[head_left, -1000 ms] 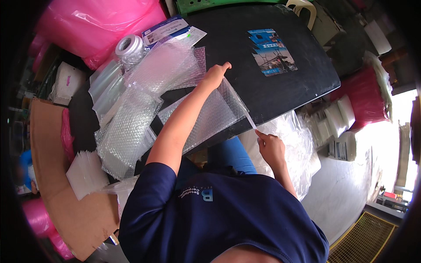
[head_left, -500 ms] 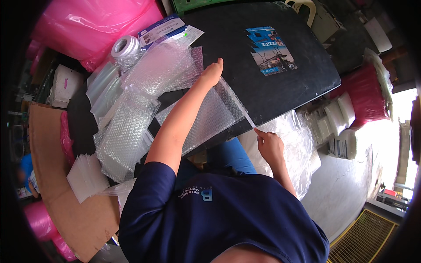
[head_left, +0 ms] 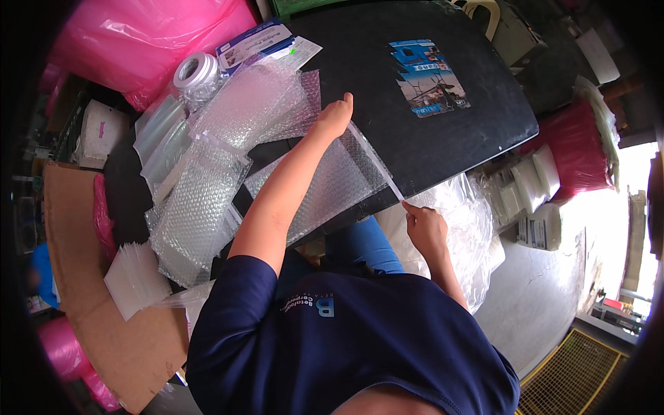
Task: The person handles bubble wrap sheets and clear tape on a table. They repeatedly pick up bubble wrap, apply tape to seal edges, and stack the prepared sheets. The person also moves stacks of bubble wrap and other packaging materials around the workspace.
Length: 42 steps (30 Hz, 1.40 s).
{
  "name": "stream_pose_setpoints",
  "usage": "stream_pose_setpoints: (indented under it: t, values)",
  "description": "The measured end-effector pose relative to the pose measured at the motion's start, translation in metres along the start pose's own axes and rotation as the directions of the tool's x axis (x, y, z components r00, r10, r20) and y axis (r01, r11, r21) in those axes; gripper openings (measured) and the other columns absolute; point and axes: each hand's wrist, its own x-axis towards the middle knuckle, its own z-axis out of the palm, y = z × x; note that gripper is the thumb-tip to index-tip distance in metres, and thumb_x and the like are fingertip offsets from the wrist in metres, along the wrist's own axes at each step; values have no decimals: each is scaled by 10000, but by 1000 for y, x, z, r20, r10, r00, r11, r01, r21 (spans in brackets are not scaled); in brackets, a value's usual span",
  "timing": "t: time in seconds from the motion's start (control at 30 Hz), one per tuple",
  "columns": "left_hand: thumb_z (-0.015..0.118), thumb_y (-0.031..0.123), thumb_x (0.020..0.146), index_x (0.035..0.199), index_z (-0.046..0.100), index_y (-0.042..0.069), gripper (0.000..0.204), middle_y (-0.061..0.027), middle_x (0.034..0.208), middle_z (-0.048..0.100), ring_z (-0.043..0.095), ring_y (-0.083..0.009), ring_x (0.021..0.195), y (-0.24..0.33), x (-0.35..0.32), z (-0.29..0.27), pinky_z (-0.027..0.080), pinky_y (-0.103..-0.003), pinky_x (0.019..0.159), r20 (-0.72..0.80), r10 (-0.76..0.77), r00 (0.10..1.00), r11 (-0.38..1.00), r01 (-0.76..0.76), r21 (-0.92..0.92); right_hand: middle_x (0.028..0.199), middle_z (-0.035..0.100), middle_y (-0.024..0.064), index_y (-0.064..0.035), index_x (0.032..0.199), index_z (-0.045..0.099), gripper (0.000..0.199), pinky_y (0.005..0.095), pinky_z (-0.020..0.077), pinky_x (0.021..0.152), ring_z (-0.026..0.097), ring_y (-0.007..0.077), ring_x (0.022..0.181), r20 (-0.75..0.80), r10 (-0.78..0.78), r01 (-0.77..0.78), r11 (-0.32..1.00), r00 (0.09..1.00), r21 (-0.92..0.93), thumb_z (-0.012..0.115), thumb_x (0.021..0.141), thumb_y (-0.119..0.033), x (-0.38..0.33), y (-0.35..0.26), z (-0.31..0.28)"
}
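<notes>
Bubble-wrap pouch (head_left: 325,187) on table (head_left: 443,149), tape roll (head_left: 196,70) far left, card (head_left: 429,76) behind.

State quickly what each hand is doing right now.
Left hand: pressed on the far corner of the bubble-wrap bag.
Right hand: pinching the bag's near corner.

Left hand (head_left: 334,116) slid slightly along the bubble-wrap sheet (head_left: 325,183).
</notes>
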Motion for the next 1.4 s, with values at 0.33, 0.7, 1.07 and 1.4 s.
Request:
stream_pose_setpoints:
  t: [0.33, 0.7, 1.07, 1.4]
  values:
    - [526, -2, 751, 986, 424, 19, 257, -138, 914, 525, 566, -265, 857, 20, -30, 25, 532, -324, 686, -345, 111, 932, 975, -35, 218, 751, 607, 152, -216, 1063, 643, 302, 406, 477, 608, 602, 316, 671, -4, 24, -24, 999, 1000, -38, 472, 822, -154, 7, 5, 8]
    - [570, 453, 788, 1197, 394, -132, 735, -223, 1192, 417, 399, -327, 1143, 45, -63, 55, 316, -409, 999, -293, -27, 956, 994, 56, 92, 728, 601, 155, -235, 1074, 634, 313, 409, 473, 617, 597, 318, 673, -1, 29, -29, 998, 1000, -46, 489, 811, -146, 0, 2, 2]
    - [688, 405, 686, 1181, 427, 8, 686, -147, 1205, 432, 436, -299, 1106, 91, -94, 32, 355, -454, 930, -229, -128, 965, 992, 122, -41, 735, 597, 145, -229, 1095, 623, 324, 414, 473, 586, 602, 318, 666, -21, 8, -11, 992, 1000, -129, 471, 820, -153, -6, -4, -2]
    - [729, 218, 662, 964, 582, 34, 383, -104, 1001, 495, 496, -287, 946, 79, -115, 65, 423, -374, 821, -433, 3, 901, 883, -205, -421, 806, 642, 115, -254, 932, 686, 222, 380, 497, 670, 621, 300, 754, 4, -177, 176, 975, 984, -139, 548, 766, -204, 76, 12, -59]
